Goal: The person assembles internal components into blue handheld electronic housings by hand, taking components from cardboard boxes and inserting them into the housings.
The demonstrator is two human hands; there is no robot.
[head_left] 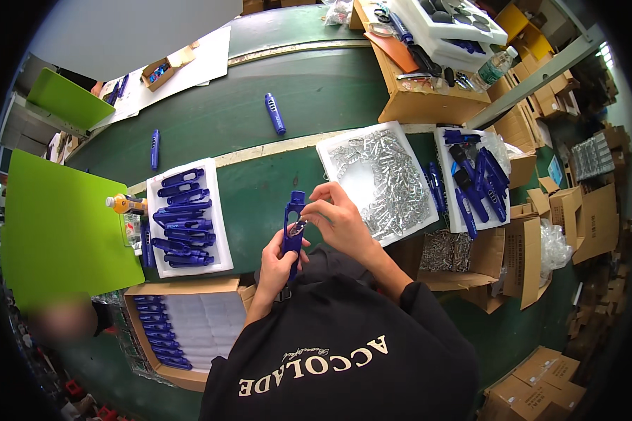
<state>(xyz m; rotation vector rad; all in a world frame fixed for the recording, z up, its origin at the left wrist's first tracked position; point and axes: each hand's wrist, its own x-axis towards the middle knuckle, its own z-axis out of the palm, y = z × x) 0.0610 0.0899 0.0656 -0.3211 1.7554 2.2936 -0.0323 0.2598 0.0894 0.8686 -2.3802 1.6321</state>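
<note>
Beside a tray (358, 184) of metal parts (397, 188), hands (344, 221) pinch a casing (292, 244) and silvery piece (297, 228).

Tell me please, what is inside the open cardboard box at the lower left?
Inside the cardboard box, blue plastic casings form a column along the left side, beside white lining. Anything beneath is covered.

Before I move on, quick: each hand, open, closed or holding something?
Left hand: closed, holding a blue case.
Right hand: fingers bent at a small metal piece by the case's opening; grip cannot be told.
</note>
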